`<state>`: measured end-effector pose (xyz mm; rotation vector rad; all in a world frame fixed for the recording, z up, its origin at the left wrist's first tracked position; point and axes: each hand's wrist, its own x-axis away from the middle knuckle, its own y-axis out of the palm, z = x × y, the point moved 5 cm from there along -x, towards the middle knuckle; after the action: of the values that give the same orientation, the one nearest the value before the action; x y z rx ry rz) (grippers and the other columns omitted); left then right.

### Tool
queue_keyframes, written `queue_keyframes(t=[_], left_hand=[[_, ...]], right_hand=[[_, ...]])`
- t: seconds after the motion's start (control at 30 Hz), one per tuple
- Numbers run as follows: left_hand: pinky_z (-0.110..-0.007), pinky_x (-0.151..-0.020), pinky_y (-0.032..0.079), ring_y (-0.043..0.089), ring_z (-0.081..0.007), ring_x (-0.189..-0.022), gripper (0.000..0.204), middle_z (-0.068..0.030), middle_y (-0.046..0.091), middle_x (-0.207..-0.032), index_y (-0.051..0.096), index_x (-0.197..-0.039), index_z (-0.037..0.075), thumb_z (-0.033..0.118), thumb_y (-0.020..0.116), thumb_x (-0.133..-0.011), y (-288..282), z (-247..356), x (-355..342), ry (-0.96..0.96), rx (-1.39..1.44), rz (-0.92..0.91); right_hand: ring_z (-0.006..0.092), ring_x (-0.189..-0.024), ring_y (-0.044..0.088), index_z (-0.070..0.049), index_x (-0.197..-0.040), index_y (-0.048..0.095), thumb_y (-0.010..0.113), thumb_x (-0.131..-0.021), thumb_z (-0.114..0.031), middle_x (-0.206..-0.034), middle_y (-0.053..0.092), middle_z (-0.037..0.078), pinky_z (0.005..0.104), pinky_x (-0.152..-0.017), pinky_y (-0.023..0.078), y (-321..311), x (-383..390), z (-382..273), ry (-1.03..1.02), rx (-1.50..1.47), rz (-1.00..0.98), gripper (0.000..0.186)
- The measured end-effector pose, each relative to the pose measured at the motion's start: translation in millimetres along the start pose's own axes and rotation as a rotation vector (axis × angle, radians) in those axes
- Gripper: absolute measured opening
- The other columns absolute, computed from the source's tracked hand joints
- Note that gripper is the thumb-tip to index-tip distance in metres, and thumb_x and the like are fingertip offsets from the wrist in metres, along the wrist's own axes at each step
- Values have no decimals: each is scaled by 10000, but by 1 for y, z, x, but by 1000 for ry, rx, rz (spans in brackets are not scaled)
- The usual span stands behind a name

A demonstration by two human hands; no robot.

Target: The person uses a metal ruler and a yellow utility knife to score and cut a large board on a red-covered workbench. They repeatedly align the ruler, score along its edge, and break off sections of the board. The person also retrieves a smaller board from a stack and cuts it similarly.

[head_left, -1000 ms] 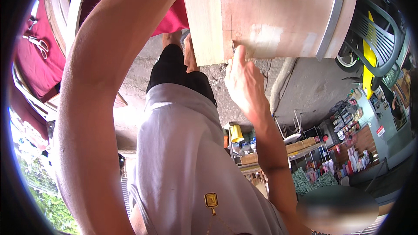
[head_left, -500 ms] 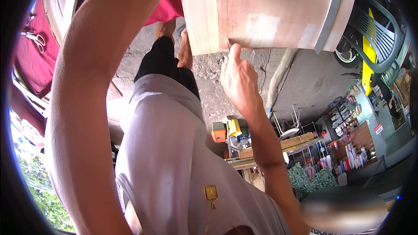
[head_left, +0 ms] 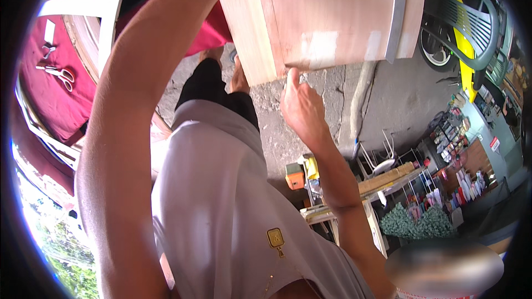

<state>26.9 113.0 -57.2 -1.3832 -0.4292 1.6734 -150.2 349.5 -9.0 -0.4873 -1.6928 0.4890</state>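
Note:
My right hand (head_left: pixel 303 108) is closed at the near edge of a light wooden board (head_left: pixel 338 11), its index finger stretched along the top. A thin, dark, blade-like tip (head_left: pixel 287 67) shows just past that finger, touching the board's edge; the rest of the tool is hidden in the grip. From there a thin line runs up the board, with a paler strip (head_left: pixel 249 27) of wood to its left. My left arm (head_left: pixel 124 122) reaches up over the board's left side, and its hand is beyond the upper edge. Across the board's right part lies a grey metal strip (head_left: pixel 395 16).
Scissors (head_left: pixel 65 77) lie on a red cloth (head_left: pixel 41 97) at the left. A green plastic chair (head_left: pixel 485 50) and a yellow panel (head_left: pixel 464 39) stand at the right. A long pale pole (head_left: pixel 360 99) rests on the concrete floor (head_left: pixel 332 91). Loaded shelving (head_left: pixel 388 180) is at the lower right.
The view has shifted and turned a little, so the board appears tilted. My right hand stays at the board's near edge, and less of the blade-like tip shows than before.

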Motion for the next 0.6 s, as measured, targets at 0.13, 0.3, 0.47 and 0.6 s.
queue_keyframes(t=[0.13, 0.3, 0.47, 0.6], left_hand=[[-578, -903, 347, 444, -315, -1171, 706, -73, 477, -1255, 527, -1217, 128, 516, 773, -682, 4, -8, 2, 29, 92, 23], [-624, -1070, 232, 315, -348, -1340, 844, -121, 386, -1414, 423, -1387, 128, 655, 638, -763, 6, -17, 0, -68, -111, -120], [-587, -1171, 92, 191, -389, -1424, 886, -168, 302, -1508, 346, -1458, 62, 664, 539, -838, 17, -11, 17, -215, -50, -268], [-571, -1167, 126, 256, -412, -1390, 795, -198, 381, -1452, 411, -1412, 33, 563, 589, -847, 5, -3, 62, -190, -71, -41]], right_hand=[[426, -734, 675, -28, -1176, 389, 497, -954, -195, -731, 642, 272, 516, -628, 537, 70, 16, 49, 77, -65, -70, 298], [459, -667, 632, -44, -1273, 427, 531, -933, -278, -704, 634, 239, 546, -603, 511, 157, 148, 176, 354, 185, 212, 425], [489, -697, 621, -55, -1135, 432, 486, -982, -275, -714, 629, 260, 565, -574, 450, 118, 131, 189, 334, -192, 432, 273], [450, -673, 640, -47, -1075, 442, 519, -984, -281, -660, 605, 242, 519, -536, 451, 74, 72, 113, 83, -242, 488, 263]])
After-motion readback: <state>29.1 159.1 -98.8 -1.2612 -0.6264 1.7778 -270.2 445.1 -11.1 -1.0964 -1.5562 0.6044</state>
